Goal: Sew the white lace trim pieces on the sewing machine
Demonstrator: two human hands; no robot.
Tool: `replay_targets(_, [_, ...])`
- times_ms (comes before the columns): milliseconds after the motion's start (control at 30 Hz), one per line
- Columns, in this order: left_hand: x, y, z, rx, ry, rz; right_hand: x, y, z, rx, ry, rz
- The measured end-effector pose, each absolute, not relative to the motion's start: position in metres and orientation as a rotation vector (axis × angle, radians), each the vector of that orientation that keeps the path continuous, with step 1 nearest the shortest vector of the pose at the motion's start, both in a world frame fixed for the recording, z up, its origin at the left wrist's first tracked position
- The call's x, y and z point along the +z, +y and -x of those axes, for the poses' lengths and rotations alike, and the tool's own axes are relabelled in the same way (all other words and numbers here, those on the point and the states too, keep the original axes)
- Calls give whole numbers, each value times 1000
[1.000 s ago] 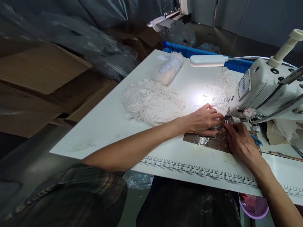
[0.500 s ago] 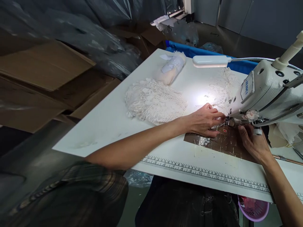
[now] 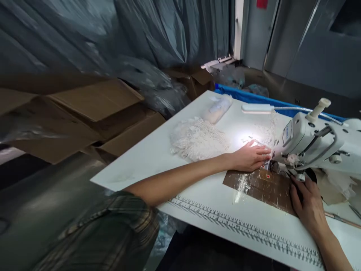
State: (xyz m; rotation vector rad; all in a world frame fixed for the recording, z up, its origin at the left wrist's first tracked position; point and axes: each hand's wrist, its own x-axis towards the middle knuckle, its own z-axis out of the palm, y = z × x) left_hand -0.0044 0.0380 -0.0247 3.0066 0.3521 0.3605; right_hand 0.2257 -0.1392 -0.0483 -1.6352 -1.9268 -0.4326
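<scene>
My left hand (image 3: pixel 252 156) lies flat with its fingers stretched out, at the needle end of the white sewing machine (image 3: pixel 318 141). White lace (image 3: pixel 265 131) spreads beyond and partly under it, lit by the lamp (image 3: pixel 257 108). On the other side of the presser foot is my right hand (image 3: pixel 308 201), its fingers curled. A slim dark tip shows by those fingertips, but what they hold is too hidden to name. A heap of white lace trim (image 3: pixel 199 139) sits left of my left hand, and a wrapped cream roll (image 3: pixel 217 109) lies behind it.
A brown plate (image 3: pixel 262 188) covers the table in front of the needle. A printed ruler (image 3: pixel 239 227) runs along the front edge. Open cardboard boxes (image 3: pixel 96 99) stand left of the table. Fabric scraps (image 3: pixel 332 184) and a thin stick (image 3: pixel 342 219) lie at right.
The view has tilted up, so the table sits lower. My left hand's bent fingers have flattened out beside the needle. My right hand has drawn a little back from the needle area.
</scene>
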Motion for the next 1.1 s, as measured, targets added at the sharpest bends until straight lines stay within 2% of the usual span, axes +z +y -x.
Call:
replay_targets(200, [1,76,-16,183,324,-2900,-67,-131,-230,-517,-1904,1558])
replay_targets(367, [10,104,-53,312,703,-2903,-74,-130,-232,-540,-1897,1535])
replay_targets(567, [3,101,-61,255,842,-2889,-75,-128,-234,-547,-1915,1502])
replay_targets(833, [21,63,31,300,817,-2856,-78,-127,-237,-567,-1925,1507])
replay_targets(1000, [42,56,118,663,1052,-2734,-79,-128,-241,-542,-1935,1531])
replay_targets(1100, [44,44,151,730,1123,-2692,-80,-128,-243,-539,-1956,1539])
